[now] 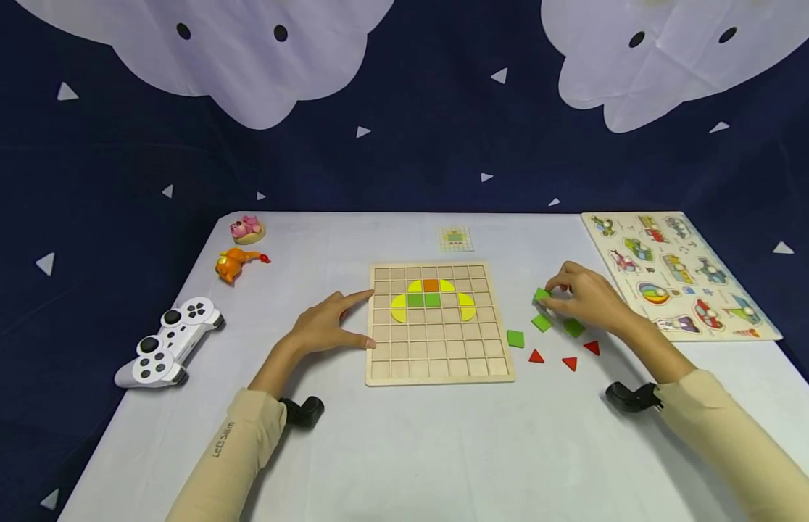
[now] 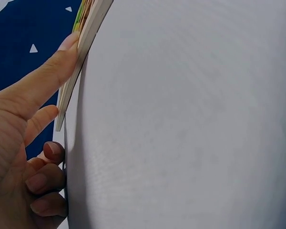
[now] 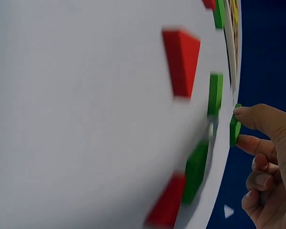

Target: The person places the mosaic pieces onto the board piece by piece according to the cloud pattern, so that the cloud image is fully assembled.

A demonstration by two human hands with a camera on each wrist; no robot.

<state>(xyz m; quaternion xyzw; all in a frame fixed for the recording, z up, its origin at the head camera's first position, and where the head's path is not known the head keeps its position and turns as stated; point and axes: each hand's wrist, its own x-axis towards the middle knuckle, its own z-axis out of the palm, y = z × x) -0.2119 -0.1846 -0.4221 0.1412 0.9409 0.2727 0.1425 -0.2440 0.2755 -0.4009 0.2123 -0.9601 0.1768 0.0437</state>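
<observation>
A wooden grid board [image 1: 404, 373] lies flat mid-table. On its upper part are two green squares [image 1: 423, 299], an orange square [image 1: 430, 285] and several yellow rounded pieces [image 1: 466, 307]. My left hand [image 1: 322, 330] touches the board's left edge with spread thumb and index finger; its other fingers curl loosely. Right of the board, my right hand [image 1: 590, 293] pinches a green square tile [image 3: 235, 129] between thumb and index finger. More green tiles [image 1: 541, 322] lie under and beside that hand. Nearer me are three red triangles [image 1: 570, 363].
A small pattern card [image 1: 456, 239] lies behind the board. A picture knob puzzle [image 1: 688, 279] occupies the right rear. Along the left side are a white game controller [image 1: 172, 344], an orange toy figure [image 1: 231, 264] and a pink toy [image 1: 248, 229]. A dark patterned cloth [image 1: 430, 159] hangs behind the table.
</observation>
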